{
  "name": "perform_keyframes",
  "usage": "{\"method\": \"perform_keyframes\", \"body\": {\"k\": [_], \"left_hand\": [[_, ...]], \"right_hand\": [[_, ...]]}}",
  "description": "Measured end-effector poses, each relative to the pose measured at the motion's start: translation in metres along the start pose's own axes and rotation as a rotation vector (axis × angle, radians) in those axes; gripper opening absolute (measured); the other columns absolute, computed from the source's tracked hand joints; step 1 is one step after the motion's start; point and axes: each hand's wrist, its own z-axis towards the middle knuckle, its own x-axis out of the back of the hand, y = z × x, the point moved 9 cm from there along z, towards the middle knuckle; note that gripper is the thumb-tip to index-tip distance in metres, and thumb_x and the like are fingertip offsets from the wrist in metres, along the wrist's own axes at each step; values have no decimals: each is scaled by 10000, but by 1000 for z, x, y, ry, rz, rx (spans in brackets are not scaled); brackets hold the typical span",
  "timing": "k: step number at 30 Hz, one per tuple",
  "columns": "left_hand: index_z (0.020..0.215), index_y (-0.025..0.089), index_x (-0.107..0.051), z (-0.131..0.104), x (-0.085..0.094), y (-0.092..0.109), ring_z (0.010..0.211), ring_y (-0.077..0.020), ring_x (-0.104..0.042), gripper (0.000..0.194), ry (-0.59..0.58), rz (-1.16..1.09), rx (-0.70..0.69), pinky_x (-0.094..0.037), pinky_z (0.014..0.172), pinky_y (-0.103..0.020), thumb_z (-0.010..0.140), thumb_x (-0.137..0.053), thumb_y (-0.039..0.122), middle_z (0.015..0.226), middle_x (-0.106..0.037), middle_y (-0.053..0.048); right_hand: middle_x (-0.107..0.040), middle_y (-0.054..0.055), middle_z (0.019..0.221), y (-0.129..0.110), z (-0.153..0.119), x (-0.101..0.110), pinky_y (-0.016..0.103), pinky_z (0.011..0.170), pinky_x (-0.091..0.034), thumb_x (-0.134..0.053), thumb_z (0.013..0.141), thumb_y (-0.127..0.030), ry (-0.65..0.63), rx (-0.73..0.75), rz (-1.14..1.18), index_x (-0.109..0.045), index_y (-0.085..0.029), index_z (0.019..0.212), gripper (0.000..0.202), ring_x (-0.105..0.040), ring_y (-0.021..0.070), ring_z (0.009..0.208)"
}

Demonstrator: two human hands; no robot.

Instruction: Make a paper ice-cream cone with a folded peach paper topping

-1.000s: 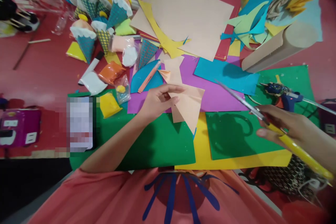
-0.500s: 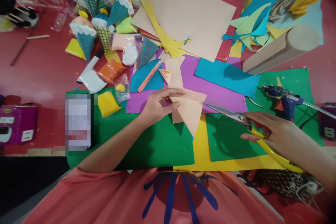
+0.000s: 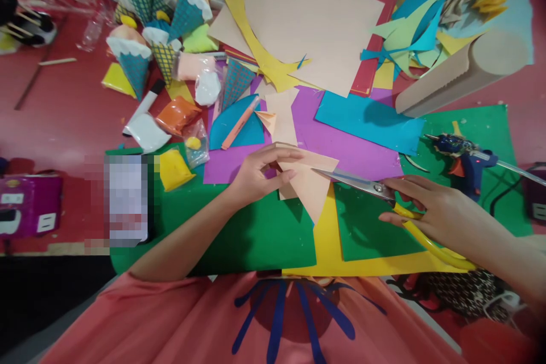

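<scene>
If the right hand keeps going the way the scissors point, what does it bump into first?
Probably the peach paper triangle held by the left hand; the scissors in the right hand already point at its edge.

The folded paper piece [image 3: 309, 185] lies between the left hand [image 3: 256, 173] and the scissors [image 3: 384, 196] (glue gun [image 3: 463, 159] farther right).

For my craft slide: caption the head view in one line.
Left hand pinches a folded peach paper triangle while right hand brings yellow-handled scissors to its edge, above green paper sheets.
</scene>
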Motion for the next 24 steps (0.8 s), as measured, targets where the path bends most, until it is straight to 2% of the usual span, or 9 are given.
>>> {"method": "perform_keyframes", "body": {"k": [6, 13, 24], "left_hand": [[1001, 225, -717, -1, 0, 3, 931, -124, -696, 235, 13, 8, -28, -533, 714, -185, 780, -682, 151, 1007, -747, -39], [1000, 221, -722, -1, 0, 2, 950, -148, -691, 224, 7, 21, -31, -548, 763, -227, 782, -682, 185, 1008, -746, -49], [1014, 202, -711, -2, -1, 7, 957, -135, -698, 231, 11, 42, -104, -558, 772, -208, 790, -680, 158, 1000, -747, -49]], "right_hand": [[-715, 95, 999, -4, 3, -1, 387, 622, -603, -444, 871, -612, 6, 39, -8, -622, -216, 1070, 477, -723, 256, 788], [-713, 102, 992, -7, 5, 1, 399, 639, -607, -444, 875, -606, 16, 63, -13, -621, -197, 1082, 491, -723, 262, 806], [-717, 83, 969, -6, 4, -1, 355, 599, -599, -434, 869, -632, 71, 107, -33, -611, -211, 1066, 497, -724, 234, 765]]}}
